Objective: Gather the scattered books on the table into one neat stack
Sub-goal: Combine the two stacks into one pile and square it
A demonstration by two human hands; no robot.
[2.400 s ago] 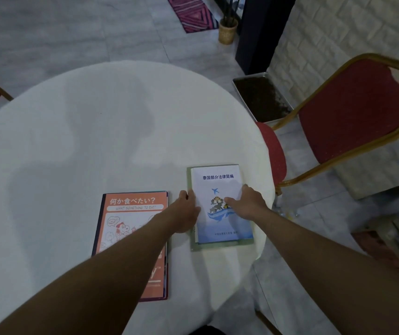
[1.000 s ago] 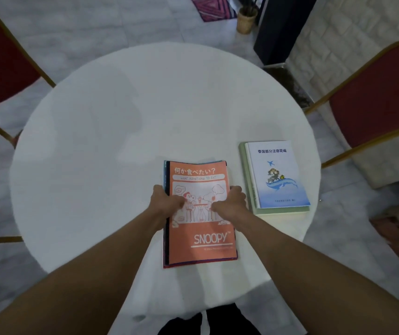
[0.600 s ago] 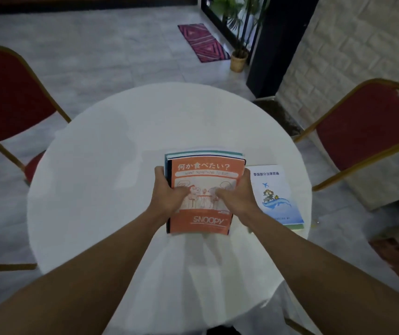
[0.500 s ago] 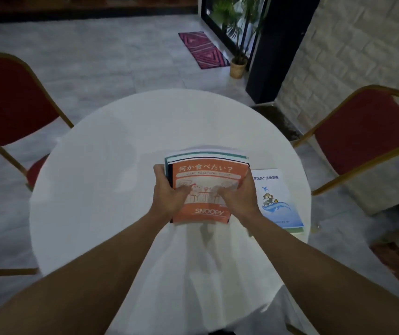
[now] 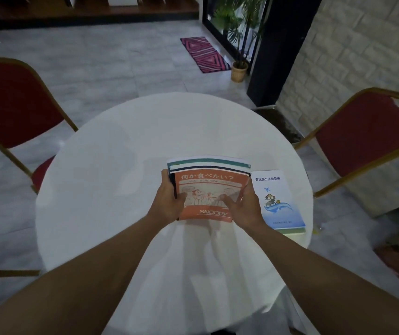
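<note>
An orange Snoopy book (image 5: pixel 208 187) tops a small pile of books held up above the round white table (image 5: pixel 126 189); teal and dark edges of the lower books show behind its far edge. My left hand (image 5: pixel 169 201) grips the pile's left side and my right hand (image 5: pixel 243 205) grips its right side, thumbs on the orange cover. A white-and-blue book with an airplane and a whale (image 5: pixel 277 201) lies flat on a green book near the table's right edge, just right of my right hand.
Red chairs with gold frames stand at the left (image 5: pixel 12 105) and the right (image 5: pixel 363 141) of the table. A potted plant (image 5: pixel 239 71), a patterned mat (image 5: pixel 204 54) and a dark pillar are on the far floor. A stone wall is at the right.
Both hands left the blue book, took hold of the orange-topped pile and lifted it off the table, tilting its far edge up. The blue book has stayed in place.
</note>
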